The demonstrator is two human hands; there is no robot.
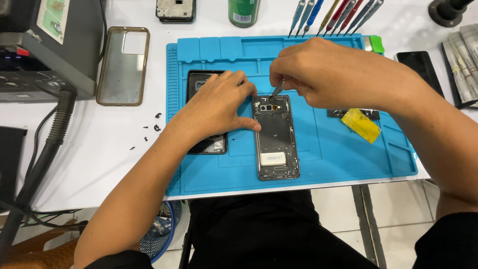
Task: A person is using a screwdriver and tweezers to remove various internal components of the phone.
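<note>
An opened phone frame (275, 137) lies lengthwise on the blue work mat (338, 149), its inner parts and camera cut-outs showing. My left hand (219, 104) rests flat on the mat, thumb against the frame's left edge, and covers part of a black phone back panel (201, 79). My right hand (318, 74) grips thin metal tweezers (277, 91), whose tip touches the frame's top near the camera openings.
A clear phone case (123, 65) lies left of the mat. Grey bench equipment (45, 45) with a hose stands far left. Several screwdrivers (333, 15) stand at the back, by a green can (243, 12). A yellow piece (361, 124) and a dark phone (420, 67) lie at right.
</note>
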